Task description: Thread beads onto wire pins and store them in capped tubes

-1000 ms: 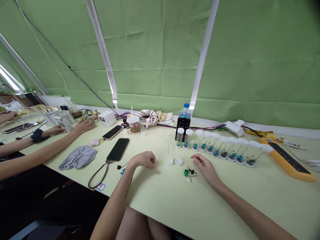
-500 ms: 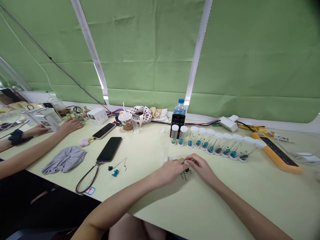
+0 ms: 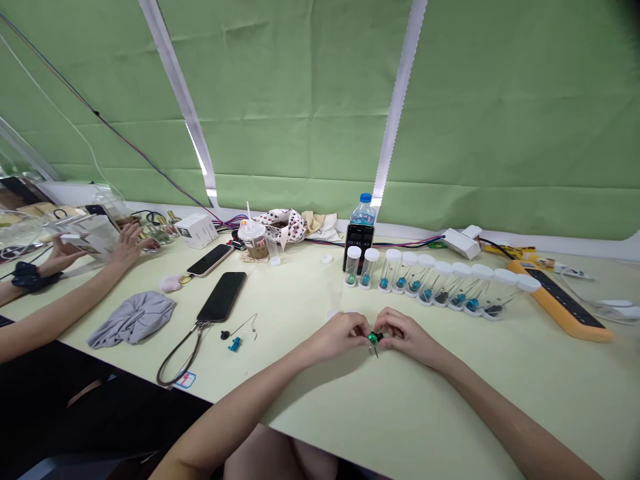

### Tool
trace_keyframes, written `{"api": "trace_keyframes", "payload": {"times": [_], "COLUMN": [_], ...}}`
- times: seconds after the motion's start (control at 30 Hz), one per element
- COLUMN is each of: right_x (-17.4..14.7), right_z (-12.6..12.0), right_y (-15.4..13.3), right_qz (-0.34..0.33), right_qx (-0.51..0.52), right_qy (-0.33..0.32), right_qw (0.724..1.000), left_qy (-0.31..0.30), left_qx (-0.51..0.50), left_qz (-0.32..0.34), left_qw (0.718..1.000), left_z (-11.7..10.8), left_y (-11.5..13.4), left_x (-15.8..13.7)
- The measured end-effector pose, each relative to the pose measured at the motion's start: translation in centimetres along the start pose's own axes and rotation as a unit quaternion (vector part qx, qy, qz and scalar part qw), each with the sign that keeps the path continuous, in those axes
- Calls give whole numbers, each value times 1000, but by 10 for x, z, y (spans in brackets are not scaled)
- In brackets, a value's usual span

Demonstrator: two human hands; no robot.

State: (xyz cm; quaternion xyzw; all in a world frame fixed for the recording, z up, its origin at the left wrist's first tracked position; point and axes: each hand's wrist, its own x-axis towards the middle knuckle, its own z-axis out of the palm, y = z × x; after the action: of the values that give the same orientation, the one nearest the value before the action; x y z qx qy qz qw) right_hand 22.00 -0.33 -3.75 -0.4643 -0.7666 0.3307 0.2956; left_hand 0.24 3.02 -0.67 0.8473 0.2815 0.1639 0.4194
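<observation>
Just beyond the middle of the table's front edge, my left hand (image 3: 343, 339) pinches a small shiny green part (image 3: 373, 339). From the other side, my right hand (image 3: 407, 339) has its fingertips closed on a small black piece (image 3: 380, 336) against the green part. Thin metal pins (image 3: 375, 351) show below the fingers; what they join is hidden. Behind my left hand stands a clear tube (image 3: 335, 293), its base partly covered by my knuckles. To the left lie a blue part (image 3: 235, 344), a black knob (image 3: 225, 335) and a bent wire (image 3: 255, 327).
A row of several white-capped tubes (image 3: 415, 273) holds blue, green and dark parts. A phone with a timer (image 3: 359, 243) leans on a water bottle (image 3: 364, 212). An orange power strip (image 3: 565, 303) lies right. A black phone (image 3: 223, 297) and grey cloth (image 3: 133, 319) lie left, near another person's hands (image 3: 127, 243).
My fingers have shifted, and the green part now shows between them. The black piece is now at my right fingertips. The other person's hands have moved at the left.
</observation>
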Motion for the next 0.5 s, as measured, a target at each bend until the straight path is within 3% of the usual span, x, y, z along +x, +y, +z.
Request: {"api": "trace_keyframes", "payload": {"times": [0.13, 0.3, 0.4, 0.5], "right_x": [0, 1, 2, 2], "right_z": [3, 3, -2, -7], "right_y": [-1, 8, 15, 18], "right_qz": [13, 4, 2, -2], "right_qx": [9, 30, 16, -38], "right_qy": [-8, 69, 130, 134], "right_qw": [1000, 997, 991, 990], "left_qy": [-9, -33, -21, -22], "left_qx": [-175, -402, -473, -488], "left_qz": [-51, -58, -44, -48], "left_qw": [983, 913, 880, 872], "left_z": [2, 0, -3, -4], "left_y": [-8, -4, 3, 7], "left_x": [4, 3, 1, 0]}}
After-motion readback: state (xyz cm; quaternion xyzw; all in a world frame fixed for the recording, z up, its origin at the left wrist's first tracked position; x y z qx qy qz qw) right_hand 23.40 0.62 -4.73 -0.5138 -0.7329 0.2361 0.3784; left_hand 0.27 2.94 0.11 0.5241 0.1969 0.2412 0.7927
